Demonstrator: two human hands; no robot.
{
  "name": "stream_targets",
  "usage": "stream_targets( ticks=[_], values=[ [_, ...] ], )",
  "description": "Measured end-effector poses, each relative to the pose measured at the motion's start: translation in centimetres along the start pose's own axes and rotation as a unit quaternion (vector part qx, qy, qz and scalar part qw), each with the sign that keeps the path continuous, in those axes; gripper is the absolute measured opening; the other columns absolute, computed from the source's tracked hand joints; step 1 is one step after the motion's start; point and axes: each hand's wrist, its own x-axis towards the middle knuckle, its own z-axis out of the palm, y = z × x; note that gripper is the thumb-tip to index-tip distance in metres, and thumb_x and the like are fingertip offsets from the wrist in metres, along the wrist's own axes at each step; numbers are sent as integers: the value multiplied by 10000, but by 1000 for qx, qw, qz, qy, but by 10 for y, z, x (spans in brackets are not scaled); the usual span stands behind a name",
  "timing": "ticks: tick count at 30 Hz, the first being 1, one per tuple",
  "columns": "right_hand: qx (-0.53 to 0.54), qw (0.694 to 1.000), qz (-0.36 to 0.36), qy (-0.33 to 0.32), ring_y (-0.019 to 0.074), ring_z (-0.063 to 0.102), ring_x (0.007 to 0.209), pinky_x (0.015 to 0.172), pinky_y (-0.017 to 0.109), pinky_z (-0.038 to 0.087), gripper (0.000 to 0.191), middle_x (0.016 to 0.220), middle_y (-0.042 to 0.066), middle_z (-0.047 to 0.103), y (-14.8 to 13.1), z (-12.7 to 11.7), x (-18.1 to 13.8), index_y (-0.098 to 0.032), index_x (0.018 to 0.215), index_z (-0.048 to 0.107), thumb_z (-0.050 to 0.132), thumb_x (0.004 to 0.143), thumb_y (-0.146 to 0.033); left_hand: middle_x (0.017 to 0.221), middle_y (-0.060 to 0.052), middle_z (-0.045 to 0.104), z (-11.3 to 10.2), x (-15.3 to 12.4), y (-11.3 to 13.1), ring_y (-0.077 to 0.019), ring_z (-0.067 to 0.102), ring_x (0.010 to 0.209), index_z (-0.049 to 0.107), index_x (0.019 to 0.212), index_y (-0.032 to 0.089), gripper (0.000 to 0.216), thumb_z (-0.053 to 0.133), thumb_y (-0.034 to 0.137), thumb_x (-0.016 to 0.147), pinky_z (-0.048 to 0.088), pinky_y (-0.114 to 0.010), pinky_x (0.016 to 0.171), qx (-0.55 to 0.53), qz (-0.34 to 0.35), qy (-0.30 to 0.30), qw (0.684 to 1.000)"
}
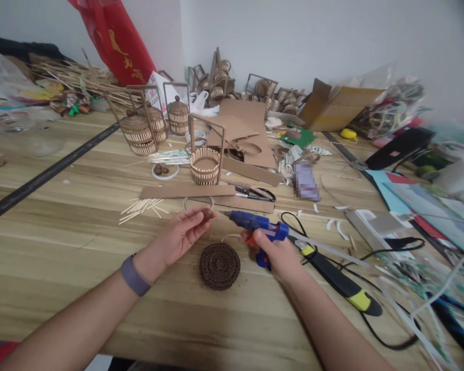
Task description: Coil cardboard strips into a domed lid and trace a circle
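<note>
Between the thumb and fingers of my left hand [183, 232] is a small round brown wooden bead [206, 214]. My right hand [280, 255] grips a blue hot glue gun [251, 220] by its handle, its nozzle pointing left at the bead with a small gap. Just below the two hands, a dark brown coiled cardboard disc [219, 266] lies flat on the table. Behind them a small round basket [205, 165] with a tall square handle stands upright. More brown beads [161, 169] lie inside a white ring to its left.
Cardboard strips [187, 192], thin sticks [143, 206] and black-handled scissors [257, 193] lie just beyond my hands. A yellow-and-black utility knife [336, 278] and cords are at the right. Lidded baskets [137, 134] stand back left; a cardboard box [336, 105] sits back right.
</note>
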Motion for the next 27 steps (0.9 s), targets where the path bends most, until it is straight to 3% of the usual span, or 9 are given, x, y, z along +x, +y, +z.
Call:
stream_targets(
  ticks=[4, 8, 12, 16, 21, 25, 27],
  values=[
    [204, 973, 96, -51, 182, 700, 794, 701, 332, 607, 363, 1100, 64, 756, -11, -7, 2, -235, 964, 721, 849, 673, -411, 880, -56, 788, 0, 0, 2, -106, 755, 793, 751, 892, 114, 141, 681, -4, 858, 617, -135, 762, -6, 3, 5, 1000],
    [258, 953, 129, -92, 188, 714, 944, 723, 349, 638, 502, 1308, 29, 686, -23, -16, 5, -286, 1089, 656, 783, 641, -98, 893, -47, 784, -2, 1, 2, -115, 758, 829, 749, 913, 121, 136, 696, 12, 852, 618, -147, 797, 5, 1, 4, 1000],
    [257, 960, 103, -49, 154, 719, 883, 599, 205, 591, 537, 1229, 27, 732, -25, -22, 8, -279, 1085, 633, 743, 622, -31, 887, -52, 785, -2, 0, 0, -125, 759, 844, 747, 917, 117, 128, 726, 24, 832, 619, -161, 813, 7, 7, 3, 1000],
    [254, 964, 82, -3, 137, 703, 738, 446, 151, 497, 459, 1173, 68, 760, -24, -18, 11, -245, 1073, 635, 736, 659, -76, 872, -52, 785, -1, -1, 0, -116, 753, 803, 751, 915, 107, 134, 731, 16, 820, 620, -158, 788, 2, 11, -2, 1000],
    [256, 964, 77, 14, 131, 707, 765, 489, 146, 543, 511, 1169, 54, 762, -24, -20, 14, -242, 1071, 634, 704, 618, -18, 879, -39, 777, -1, -2, 0, -112, 738, 809, 753, 905, 130, 141, 766, 43, 794, 606, -169, 798, 24, 17, -10, 1000],
    [280, 956, 75, 49, 109, 685, 709, 439, 118, 514, 387, 1055, 43, 774, -20, -36, 23, -217, 986, 626, 717, 647, -56, 870, -46, 775, 1, -9, 2, -131, 710, 751, 774, 922, 148, 217, 846, 153, 717, 599, -224, 745, 111, 51, -73, 990],
    [277, 956, 78, 65, 105, 678, 664, 427, 124, 525, 338, 982, 31, 769, -17, -44, 28, -211, 969, 623, 716, 673, -77, 861, -48, 771, 4, -16, 4, -153, 697, 751, 787, 926, 172, 204, 831, 190, 728, 585, -252, 723, 202, 76, -117, 970]
  ],
)
